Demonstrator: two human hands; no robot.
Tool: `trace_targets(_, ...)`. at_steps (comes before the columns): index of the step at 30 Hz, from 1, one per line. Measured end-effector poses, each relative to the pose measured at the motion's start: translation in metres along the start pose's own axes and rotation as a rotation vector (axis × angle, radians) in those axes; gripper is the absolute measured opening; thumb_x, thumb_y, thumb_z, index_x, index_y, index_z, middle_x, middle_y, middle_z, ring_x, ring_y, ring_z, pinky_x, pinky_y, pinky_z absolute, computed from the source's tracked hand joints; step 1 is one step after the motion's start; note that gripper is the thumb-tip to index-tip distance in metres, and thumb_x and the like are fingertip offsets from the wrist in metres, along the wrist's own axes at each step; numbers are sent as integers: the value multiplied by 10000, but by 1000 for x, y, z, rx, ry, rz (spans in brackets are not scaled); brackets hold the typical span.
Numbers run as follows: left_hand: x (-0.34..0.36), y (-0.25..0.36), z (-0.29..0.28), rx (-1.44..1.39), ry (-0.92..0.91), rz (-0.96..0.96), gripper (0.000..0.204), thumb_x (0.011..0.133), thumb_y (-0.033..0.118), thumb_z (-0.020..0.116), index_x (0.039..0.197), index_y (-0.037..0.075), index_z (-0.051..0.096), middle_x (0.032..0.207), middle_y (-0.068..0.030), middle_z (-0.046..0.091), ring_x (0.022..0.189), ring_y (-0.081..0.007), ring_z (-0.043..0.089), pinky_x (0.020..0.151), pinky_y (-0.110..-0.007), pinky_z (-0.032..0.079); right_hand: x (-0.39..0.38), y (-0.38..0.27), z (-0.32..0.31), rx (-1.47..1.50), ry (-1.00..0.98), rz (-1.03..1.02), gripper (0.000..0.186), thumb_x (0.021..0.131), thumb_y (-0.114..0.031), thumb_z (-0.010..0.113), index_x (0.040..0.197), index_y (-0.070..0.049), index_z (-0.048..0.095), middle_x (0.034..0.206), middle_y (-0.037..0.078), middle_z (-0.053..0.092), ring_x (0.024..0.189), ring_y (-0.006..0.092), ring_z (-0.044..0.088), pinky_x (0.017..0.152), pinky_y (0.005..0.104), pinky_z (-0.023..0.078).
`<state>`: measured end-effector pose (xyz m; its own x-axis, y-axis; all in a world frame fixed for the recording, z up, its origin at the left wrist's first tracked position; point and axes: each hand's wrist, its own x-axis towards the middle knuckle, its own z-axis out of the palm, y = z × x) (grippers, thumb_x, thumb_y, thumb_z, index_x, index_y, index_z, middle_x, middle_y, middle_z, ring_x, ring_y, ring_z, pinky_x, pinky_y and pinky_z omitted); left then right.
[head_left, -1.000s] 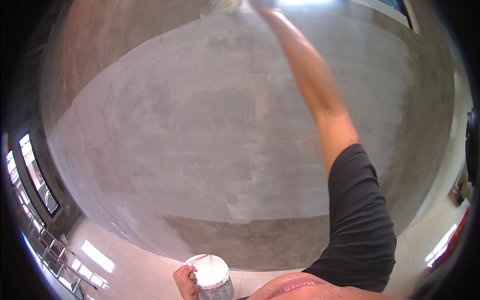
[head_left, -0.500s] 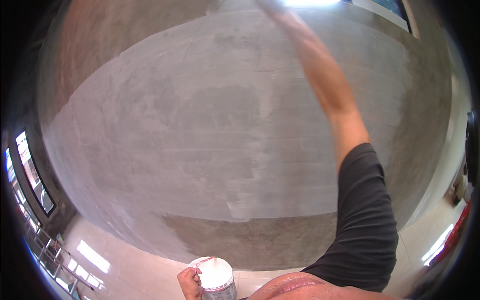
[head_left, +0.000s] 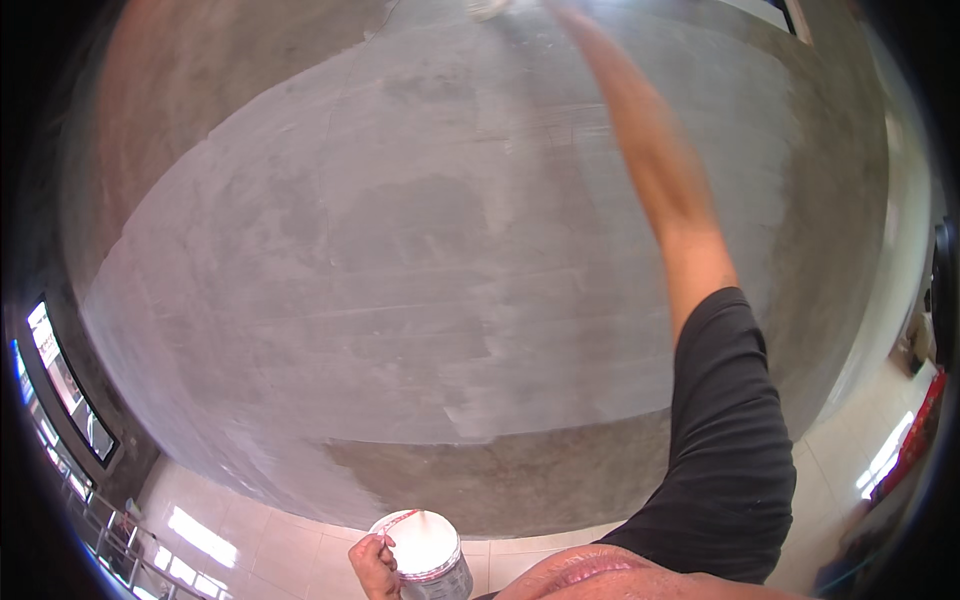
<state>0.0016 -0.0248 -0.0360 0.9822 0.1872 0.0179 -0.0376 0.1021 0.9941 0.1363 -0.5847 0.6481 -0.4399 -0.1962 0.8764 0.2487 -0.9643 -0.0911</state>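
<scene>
My left hand [head_left: 374, 566] is closed at the left rim of a round bucket [head_left: 436, 582], low in the view. White liquid [head_left: 424, 545] shows inside the bucket. A thin red-and-white strip [head_left: 402, 521] runs from my fingers along the bucket's far rim. My right arm [head_left: 655, 160], in a short black sleeve, stretches up across a grey wall [head_left: 420, 300]. Motion smears its upper part, and the fingers of my right hand lie past the top edge. Close to that hand, a pale, brush-like thing [head_left: 488, 8] touches or nearly touches the wall.
Lighter grey coating covers the wall's middle; darker bare bands [head_left: 500, 480] border it below and at the sides. Glossy tiled floor [head_left: 270, 540] runs along its foot. Metal frames [head_left: 120, 540] stand at lower left beneath tall windows [head_left: 70, 380]. Red material [head_left: 915, 430] lies at the right.
My right hand and forearm have swung left along the top of the wall, and the pale brush-like thing has come into view. The left hand still holds the bucket. The view has shifted slightly.
</scene>
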Motion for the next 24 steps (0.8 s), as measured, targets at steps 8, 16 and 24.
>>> trace_targets(8, 10, 8, -2, -58, -44, -7, 208, 828, 132, 526, 684, -8, 577, 450, 29, 349, 343, -70, 248, 322, -263, 186, 47, 20, -94, -342, 274, -160, 154, 815, -132, 580, 725, -16, 626, 648, 218, 636, 661, 399, 660, 583, 493, 497)
trace_targets(16, 13, -3, -2, -31, -42, -42, 216, 825, 127, 525, 672, -14, 585, 454, 24, 360, 348, -72, 271, 340, -265, 193, -42, -85, 83, -176, 118, -609, 128, 670, -129, 632, 768, -60, 587, 617, 117, 559, 547, 289, 568, 508, 448, 442)
trace_targets(24, 37, -29, -22, 55, -94, -11, 214, 792, 132, 540, 680, -34, 616, 450, 1, 403, 353, -77, 307, 346, -270, 212, -102, -254, 89, -200, -16, -248, 117, 834, -109, 587, 810, 5, 598, 701, 230, 661, 680, 392, 689, 610, 474, 560)
